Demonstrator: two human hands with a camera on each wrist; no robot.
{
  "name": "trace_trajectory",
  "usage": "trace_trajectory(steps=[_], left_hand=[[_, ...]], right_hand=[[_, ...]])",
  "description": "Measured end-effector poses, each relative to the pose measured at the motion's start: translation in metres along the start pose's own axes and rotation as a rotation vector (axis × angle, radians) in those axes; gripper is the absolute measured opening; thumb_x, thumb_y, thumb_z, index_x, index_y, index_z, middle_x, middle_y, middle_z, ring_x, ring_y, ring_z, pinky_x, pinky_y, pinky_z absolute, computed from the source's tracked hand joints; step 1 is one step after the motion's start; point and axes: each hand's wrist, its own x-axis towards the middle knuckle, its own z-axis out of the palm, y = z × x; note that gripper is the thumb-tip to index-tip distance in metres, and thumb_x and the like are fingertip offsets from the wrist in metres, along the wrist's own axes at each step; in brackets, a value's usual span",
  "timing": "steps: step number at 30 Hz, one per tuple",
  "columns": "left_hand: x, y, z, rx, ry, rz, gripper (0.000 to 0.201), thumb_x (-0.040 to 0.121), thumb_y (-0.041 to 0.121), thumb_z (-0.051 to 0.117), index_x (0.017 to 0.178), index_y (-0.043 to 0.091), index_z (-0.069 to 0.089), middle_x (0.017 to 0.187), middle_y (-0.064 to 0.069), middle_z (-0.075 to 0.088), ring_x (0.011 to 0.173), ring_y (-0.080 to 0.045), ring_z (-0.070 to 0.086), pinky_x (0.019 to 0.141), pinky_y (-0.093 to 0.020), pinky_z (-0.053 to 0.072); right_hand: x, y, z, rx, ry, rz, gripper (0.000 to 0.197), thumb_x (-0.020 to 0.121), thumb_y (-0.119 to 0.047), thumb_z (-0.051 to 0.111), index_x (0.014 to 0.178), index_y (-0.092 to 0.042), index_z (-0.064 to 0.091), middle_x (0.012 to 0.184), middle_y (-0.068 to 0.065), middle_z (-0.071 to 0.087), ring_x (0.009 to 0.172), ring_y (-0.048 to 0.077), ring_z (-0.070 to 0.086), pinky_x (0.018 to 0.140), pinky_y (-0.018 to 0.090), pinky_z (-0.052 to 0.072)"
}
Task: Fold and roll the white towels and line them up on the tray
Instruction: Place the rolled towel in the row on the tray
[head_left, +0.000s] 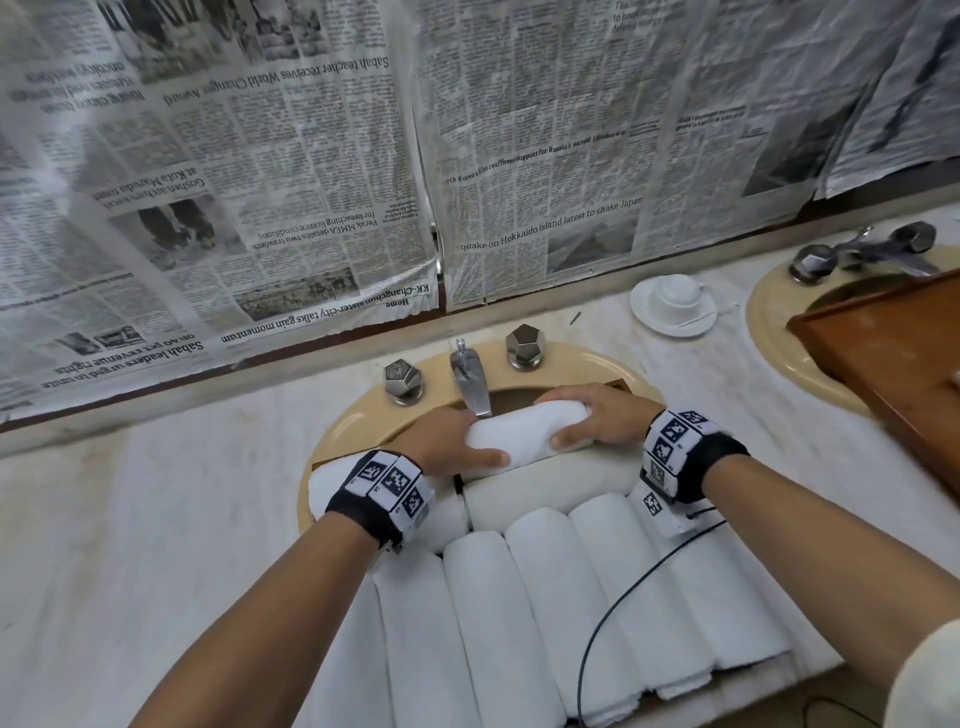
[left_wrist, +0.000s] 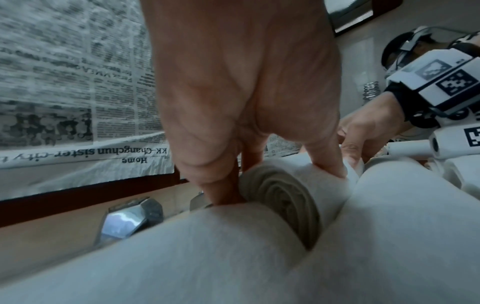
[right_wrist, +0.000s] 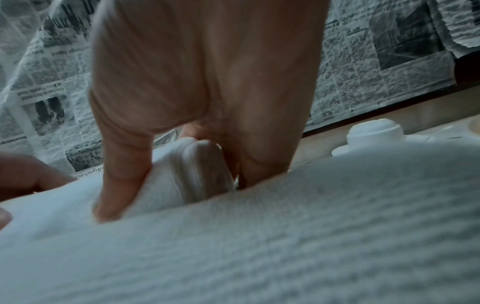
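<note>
Both hands hold one rolled white towel (head_left: 524, 431) level over the sink, just in front of the faucet. My left hand (head_left: 457, 439) grips its left end, thumb on the near side. My right hand (head_left: 597, 415) grips the right end. The left wrist view shows the roll's spiral end (left_wrist: 285, 197) between my left fingers (left_wrist: 226, 185). In the right wrist view my right thumb (right_wrist: 116, 185) presses the other end (right_wrist: 197, 170). Several finished rolls (head_left: 519, 623) lie side by side below, with a crosswise roll (head_left: 545, 488) beyond them. Only a brown sliver of the tray (head_left: 619, 385) shows.
A chrome faucet (head_left: 470, 382) and two faceted tap handles (head_left: 402, 379) (head_left: 524, 345) stand close behind the held roll. An upturned cup on a saucer (head_left: 672, 304) sits back right. A second wooden tray (head_left: 883, 364) lies over the right sink. Newspaper (head_left: 260, 208) covers the wall. A black cable (head_left: 623, 597) crosses the rolls.
</note>
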Motion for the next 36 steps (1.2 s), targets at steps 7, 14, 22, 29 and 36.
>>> trace_trajectory(steps=[7, 14, 22, 29, 36], left_hand=[[0.003, 0.009, 0.005, 0.21, -0.007, -0.055, 0.061, 0.082, 0.071, 0.056, 0.097, 0.013, 0.067, 0.097, -0.005, 0.066, 0.089, -0.02, 0.061, 0.077, -0.035, 0.05], [-0.001, -0.013, 0.016, 0.106, 0.036, -0.085, 0.069, 0.084, 0.072, 0.054, 0.129, 0.021, 0.059, 0.137, -0.004, 0.051, 0.121, -0.025, 0.051, 0.102, -0.042, 0.042], [-0.006, -0.019, 0.016, 0.001, 0.043, -0.036, 0.061, 0.081, 0.068, 0.062, 0.121, 0.021, 0.061, 0.119, -0.005, 0.061, 0.105, -0.022, 0.055, 0.086, -0.034, 0.044], [-0.01, -0.014, 0.017, -0.006, 0.06, -0.053, 0.069, 0.08, 0.066, 0.067, 0.132, 0.022, 0.056, 0.123, -0.004, 0.062, 0.109, -0.022, 0.056, 0.092, -0.036, 0.045], [-0.008, -0.017, 0.019, -0.027, 0.058, -0.059, 0.067, 0.079, 0.067, 0.068, 0.13, 0.024, 0.058, 0.117, -0.004, 0.058, 0.105, -0.023, 0.055, 0.094, -0.038, 0.045]], right_hand=[[0.01, 0.001, 0.004, -0.034, -0.034, 0.08, 0.054, 0.079, -0.033, 0.079, 0.127, -0.04, 0.056, 0.119, -0.014, 0.062, 0.11, 0.008, 0.059, 0.091, 0.027, 0.049], [0.015, -0.01, 0.017, -0.236, -0.044, 0.117, 0.059, 0.082, -0.041, 0.07, 0.137, -0.038, 0.047, 0.126, -0.001, 0.05, 0.115, 0.019, 0.052, 0.1, 0.038, 0.044], [0.013, -0.014, 0.025, -0.314, -0.013, 0.133, 0.065, 0.081, -0.046, 0.07, 0.138, -0.042, 0.039, 0.127, 0.002, 0.046, 0.115, 0.02, 0.05, 0.099, 0.036, 0.042], [0.004, -0.014, 0.027, -0.359, 0.005, 0.089, 0.076, 0.073, -0.068, 0.069, 0.136, -0.045, 0.035, 0.137, 0.0, 0.036, 0.121, 0.023, 0.047, 0.103, 0.041, 0.041], [0.007, -0.017, 0.034, -0.439, 0.017, 0.153, 0.082, 0.075, -0.074, 0.062, 0.143, -0.038, 0.032, 0.138, 0.002, 0.033, 0.124, 0.025, 0.046, 0.102, 0.042, 0.041]])
